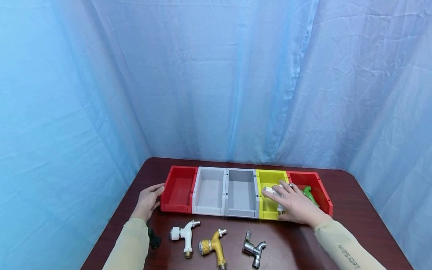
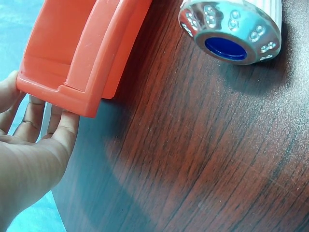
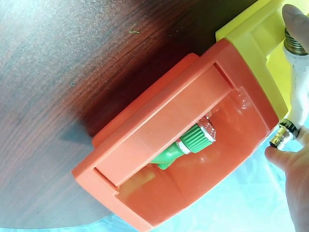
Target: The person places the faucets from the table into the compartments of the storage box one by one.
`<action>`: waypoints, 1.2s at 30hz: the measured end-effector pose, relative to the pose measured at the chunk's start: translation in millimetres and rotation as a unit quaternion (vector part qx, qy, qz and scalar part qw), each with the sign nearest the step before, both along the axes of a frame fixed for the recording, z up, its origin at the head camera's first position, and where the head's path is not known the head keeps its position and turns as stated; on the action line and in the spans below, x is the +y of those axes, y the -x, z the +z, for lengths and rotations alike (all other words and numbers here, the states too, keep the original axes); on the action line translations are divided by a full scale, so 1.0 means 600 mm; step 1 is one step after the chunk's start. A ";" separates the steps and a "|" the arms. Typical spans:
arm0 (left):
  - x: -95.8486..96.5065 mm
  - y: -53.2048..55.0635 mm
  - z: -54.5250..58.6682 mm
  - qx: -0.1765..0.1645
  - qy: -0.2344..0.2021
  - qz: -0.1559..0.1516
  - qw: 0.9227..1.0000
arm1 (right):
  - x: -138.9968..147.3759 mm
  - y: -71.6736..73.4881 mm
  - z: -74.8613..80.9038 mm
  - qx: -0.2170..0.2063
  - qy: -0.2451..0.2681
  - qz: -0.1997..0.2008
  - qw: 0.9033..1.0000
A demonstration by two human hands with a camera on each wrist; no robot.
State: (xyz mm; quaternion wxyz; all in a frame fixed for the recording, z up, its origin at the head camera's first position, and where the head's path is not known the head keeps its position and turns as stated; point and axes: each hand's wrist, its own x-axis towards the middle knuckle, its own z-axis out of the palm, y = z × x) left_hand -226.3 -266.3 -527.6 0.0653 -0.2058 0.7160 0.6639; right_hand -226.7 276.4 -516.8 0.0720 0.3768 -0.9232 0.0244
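Observation:
My right hand (image 1: 297, 202) holds a white faucet (image 3: 300, 87) over the yellow bin (image 1: 273, 174). In the right wrist view, the thumb and a finger lie at its brass-threaded end and its spout tip. Its white ribbed knob (image 1: 269, 190) shows beside my fingertips in the head view. At the other end of the row, my left hand (image 1: 147, 202) rests its fingers against the outer side of the left red bin (image 2: 72, 104). A green faucet (image 3: 186, 144) lies inside the right red bin (image 3: 159, 125).
A white bin (image 1: 209, 210) and a grey bin (image 1: 242, 213) stand between the outer ones. In front lie a white faucet (image 1: 186, 237), a yellow faucet (image 1: 216, 246) and a chrome faucet (image 1: 254, 251). A dark object (image 1: 154, 240) sits by the left sleeve. Blue curtains (image 1: 216, 82) surround the table.

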 end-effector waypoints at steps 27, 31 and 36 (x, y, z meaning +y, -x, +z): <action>0.003 -0.003 0.002 0.004 0.003 0.002 1.000 | -0.012 0.022 0.006 -0.041 -0.012 -0.019 0.999; 0.003 -0.004 0.002 0.004 0.003 0.001 1.000 | -0.012 0.024 0.006 -0.054 -0.014 -0.022 0.998; 0.002 -0.004 0.001 0.006 0.004 0.001 1.000 | -0.012 0.025 0.007 -0.063 -0.017 -0.025 0.998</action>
